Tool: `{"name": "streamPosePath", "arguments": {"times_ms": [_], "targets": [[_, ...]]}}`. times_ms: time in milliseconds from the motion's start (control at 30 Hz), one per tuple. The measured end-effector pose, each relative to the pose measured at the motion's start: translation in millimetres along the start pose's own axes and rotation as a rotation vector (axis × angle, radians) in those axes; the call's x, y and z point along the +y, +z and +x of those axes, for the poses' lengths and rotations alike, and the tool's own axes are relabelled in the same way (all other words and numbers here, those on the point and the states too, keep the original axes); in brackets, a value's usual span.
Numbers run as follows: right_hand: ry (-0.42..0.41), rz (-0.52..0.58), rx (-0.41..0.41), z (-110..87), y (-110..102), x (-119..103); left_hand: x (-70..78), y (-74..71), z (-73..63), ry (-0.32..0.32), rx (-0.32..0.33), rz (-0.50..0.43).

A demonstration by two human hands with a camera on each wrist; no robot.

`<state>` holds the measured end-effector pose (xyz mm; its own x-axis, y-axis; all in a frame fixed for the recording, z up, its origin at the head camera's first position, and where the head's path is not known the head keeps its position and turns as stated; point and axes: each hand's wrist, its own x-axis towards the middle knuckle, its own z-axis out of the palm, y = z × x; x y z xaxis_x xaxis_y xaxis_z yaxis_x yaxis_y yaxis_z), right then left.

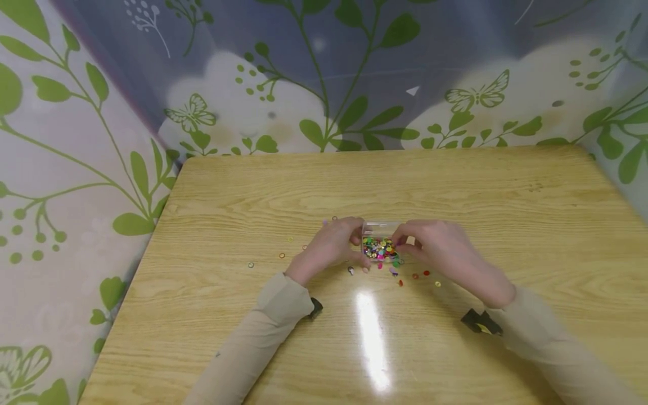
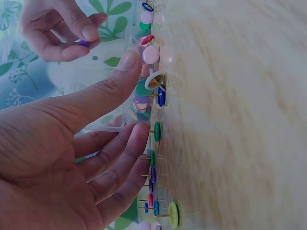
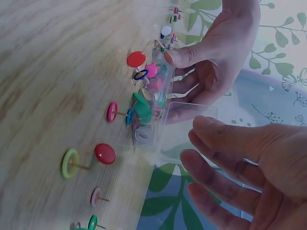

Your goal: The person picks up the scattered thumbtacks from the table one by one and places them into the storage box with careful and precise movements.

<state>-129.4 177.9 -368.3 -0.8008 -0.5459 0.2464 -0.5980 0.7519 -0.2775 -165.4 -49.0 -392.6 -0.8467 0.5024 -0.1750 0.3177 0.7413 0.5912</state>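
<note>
A small clear plastic box (image 1: 382, 229) with its lid raised sits on the table, full of colourful thumbtacks (image 1: 378, 247). My left hand (image 1: 331, 244) holds the box at its left end, thumb on the near side and fingers toward the far side. Over the box's right end is my right hand (image 1: 440, 250). It pinches a purple thumbtack (image 2: 84, 43) between thumb and fingers, seen in the left wrist view; in the right wrist view that tack is hidden. Loose tacks lie around the box, among them a red thumbtack (image 3: 104, 153) and a yellow-green thumbtack (image 3: 70, 163).
The wooden table (image 1: 253, 191) meets patterned fabric (image 1: 324, 84) at the back and left. More thumbtacks are scattered left of the box, including a dark-rimmed thumbtack (image 1: 251, 264), some with points sideways. Dark straps (image 1: 481, 322) show at both wrists.
</note>
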Motion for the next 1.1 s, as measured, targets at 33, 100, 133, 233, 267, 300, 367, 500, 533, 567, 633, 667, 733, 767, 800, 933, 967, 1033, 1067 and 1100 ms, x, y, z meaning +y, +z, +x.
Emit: {"name": "streamPosePath", "arguments": {"times_ms": [33, 100, 133, 233, 267, 300, 367, 500, 533, 567, 633, 667, 733, 767, 800, 933, 967, 1033, 1067, 1100], "targets": [[-0.003, 0.004, 0.009, 0.5, 0.7, -0.3, -0.1, 0.1, 0.2, 0.002, -0.001, 0.001], [-0.013, 0.007, 0.03, 1.2, 2.2, -0.5, -0.2, 0.1, 0.4, 0.002, -0.004, -0.001], [-0.02, 0.008, 0.04, 1.5, 3.0, -0.7, -0.2, 0.0, 0.5, 0.002, -0.004, -0.001], [-0.047, 0.011, 0.065, 2.0, 4.6, -1.2, -0.2, 0.1, 0.9, 0.001, -0.006, 0.003], [-0.055, 0.01, 0.071, 2.0, 5.1, -1.4, -0.1, 0.2, 1.1, 0.001, -0.006, 0.003], [-0.063, 0.01, 0.077, 1.9, 5.6, -1.3, 0.0, 0.3, 1.3, 0.0, -0.008, 0.006], [-0.078, 0.01, 0.088, 1.6, 6.5, -1.2, 0.1, 0.6, 1.8, 0.0, -0.011, 0.008], [-0.1, 0.009, 0.114, 0.3, 7.4, 0.2, 0.4, 0.9, 1.7, 0.0, -0.015, 0.006], [-0.104, 0.01, 0.118, -0.1, 7.2, 0.6, 0.5, 1.0, 1.5, 0.001, -0.014, 0.005], [-0.101, 0.008, 0.119, -0.8, 6.9, 1.3, 0.6, 0.8, 1.1, 0.004, -0.012, 0.006], [-0.089, 0.008, 0.113, -2.4, 5.1, 2.7, 0.8, 0.5, 0.3, 0.009, -0.009, 0.005], [-0.083, 0.005, 0.106, -3.2, 3.8, 3.6, 0.9, 0.4, 0.0, 0.011, -0.007, 0.003], [-0.072, -0.004, 0.1, -5.2, 0.9, 6.1, 1.0, 0.1, -0.8, 0.014, -0.003, 0.001], [-0.068, -0.011, 0.099, -6.2, -0.8, 7.7, 1.0, 0.0, -1.1, 0.016, -0.002, -0.001], [-0.07, -0.017, 0.103, -7.2, -2.6, 9.3, 1.0, 0.0, -1.3, 0.016, -0.002, -0.004], [-0.081, -0.056, 0.141, -11.5, -10.5, 16.1, 0.5, 0.1, -1.5, 0.018, 0.001, -0.005], [-0.076, -0.06, 0.15, -12.7, -12.4, 17.9, 0.4, 0.1, -1.6, 0.019, 0.002, -0.006], [-0.064, -0.065, 0.166, -15.3, -16.4, 21.4, 0.2, 0.0, -1.8, 0.02, 0.004, -0.009], [-0.055, -0.064, 0.17, -16.6, -18.2, 23.3, 0.3, -0.1, -1.8, 0.02, 0.005, -0.011], [-0.045, -0.064, 0.171, -18.1, -19.8, 25.4, 0.4, -0.2, -1.9, 0.019, 0.005, -0.012]]}}
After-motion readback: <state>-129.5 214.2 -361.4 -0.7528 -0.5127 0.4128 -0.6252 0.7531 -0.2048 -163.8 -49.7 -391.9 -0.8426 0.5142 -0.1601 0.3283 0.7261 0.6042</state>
